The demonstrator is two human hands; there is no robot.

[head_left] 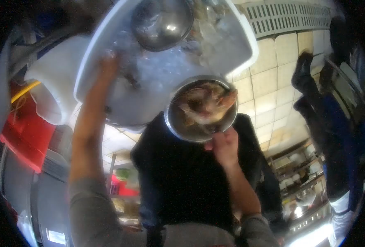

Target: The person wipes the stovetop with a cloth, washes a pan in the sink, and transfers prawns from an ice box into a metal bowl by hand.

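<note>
My right hand [225, 146] grips the near rim of a round metal bowl [175, 125], held above my dark-clothed lap. Inside the bowl lie pale and reddish-brown raw pieces [207, 105]; whether they are fish or poultry I cannot tell. My left hand [109, 61] reaches down into the left side of a large white tub [248, 39]. Its fingers are blurred and partly hidden, so their grip does not show. Cloudy, icy-looking contents [162, 66] fill the tub. Another metal bowl [162, 24] rests in the tub at the far side, apart from both hands.
A white container [50, 90] and a red crate [30, 131] stand at the left. Beyond the tub on the right runs a slotted drain grate [281, 18] over pale floor tiles [273, 82]. A person in dark clothes [331, 131] is at the right, near shelves with dishes [298, 177].
</note>
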